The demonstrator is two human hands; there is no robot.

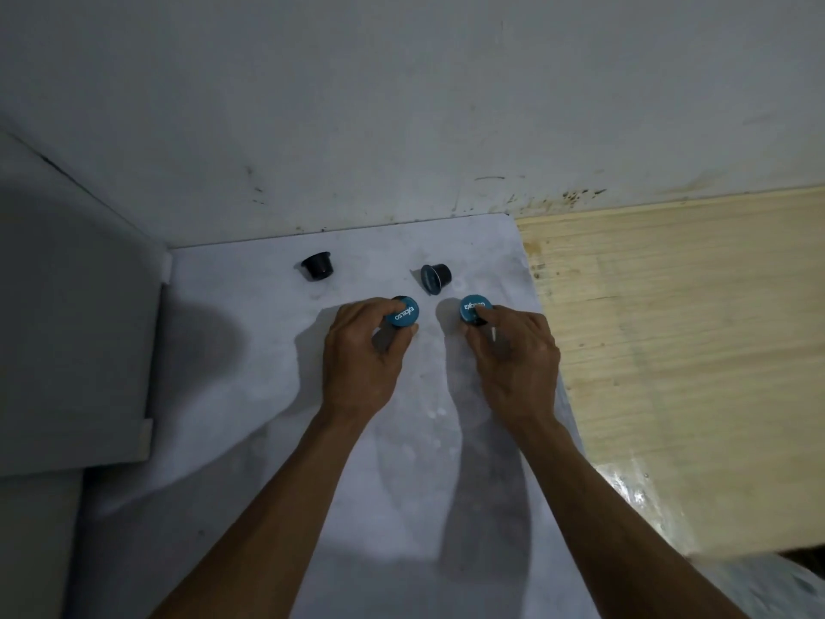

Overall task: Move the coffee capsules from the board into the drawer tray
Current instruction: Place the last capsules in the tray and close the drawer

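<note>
1. A grey panel (67, 328) stands at the left, and a scuffed white wall (402, 105) with dark specks along its base runs across the back.
2. A pale, mottled white board (250, 373) fills the middle and meets the wall at its far edge; to its right lies a light wooden plank surface (692, 350), glossy near its front edge.
3. A dark capsule lying open-end up (317, 266) sits on the board near the back left, well apart from the hands.
4. The left hand (357, 355) curls its thumb and fingers round a teal-lidded capsule (402, 314), whose lid faces the camera with white lettering that reads roughly "EXCELSO".
5. A dark capsule tipped on its side (435, 278) rests on the board between and beyond the two hands, its teal lid turned to the left.
6. The right hand (513, 350) pinches a second teal-lidded capsule (474, 309) at its fingertips; a finger partly covers its white lettering.
</note>
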